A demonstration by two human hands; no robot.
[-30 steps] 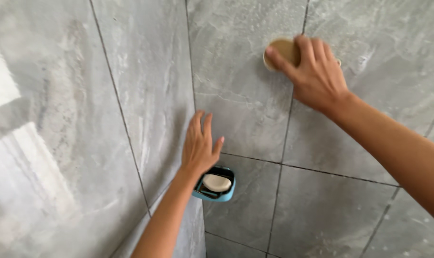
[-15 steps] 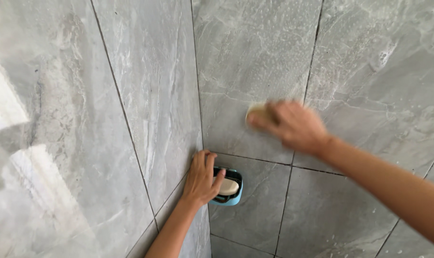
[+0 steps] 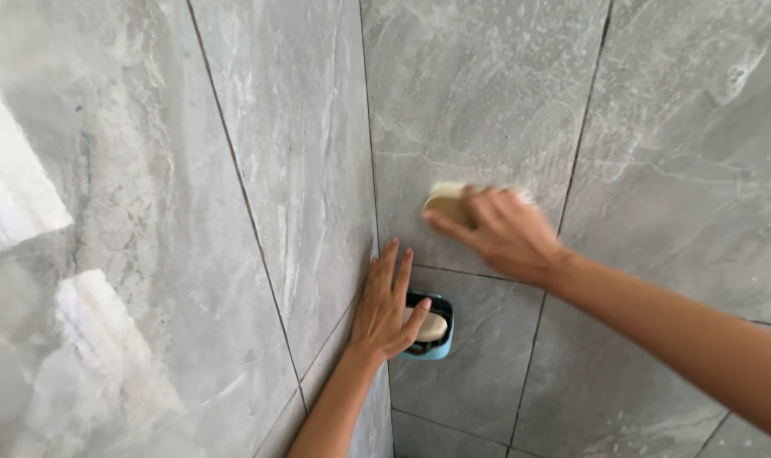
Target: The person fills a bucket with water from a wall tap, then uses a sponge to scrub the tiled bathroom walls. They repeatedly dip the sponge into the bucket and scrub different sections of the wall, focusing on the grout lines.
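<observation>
Filling almost the whole view, two walls of large grey marbled ceramic tiles (image 3: 479,93) meet in a corner, their thin dark grout lines running across them. The back wall shows a fine spatter of pale flecks and faint suds on its upper tiles, thickest toward the top right, which suggests that stretch is already scrubbed. The left wall (image 3: 148,212) looks glossy and bare of such flecks, with a bright reflection low on it, and the lower tiles under the horizontal grout line look much the same; as a judgement, those parts are not yet worked, so the scrubbing seems only partly through.

The person's right hand (image 3: 508,233) reaches in from the lower right on a long bare forearm. Its fingers are closed over a small oval tan scrub brush with pale bristles (image 3: 445,203), pressing it flat to the back wall just right of the corner and just above the horizontal grout line. The brush and hand are slightly blurred.

The left hand (image 3: 385,309) comes up from below, fingers straight and close together, holding nothing, its palm laid against the wall right at the corner seam.

Just beside that hand, with the thumb across its front edge, a small light-blue plastic soap dish with a dark inner rack (image 3: 436,339) is fixed to the back wall below the grout line. A pale oval bar of soap (image 3: 432,326) lies in it.
</observation>
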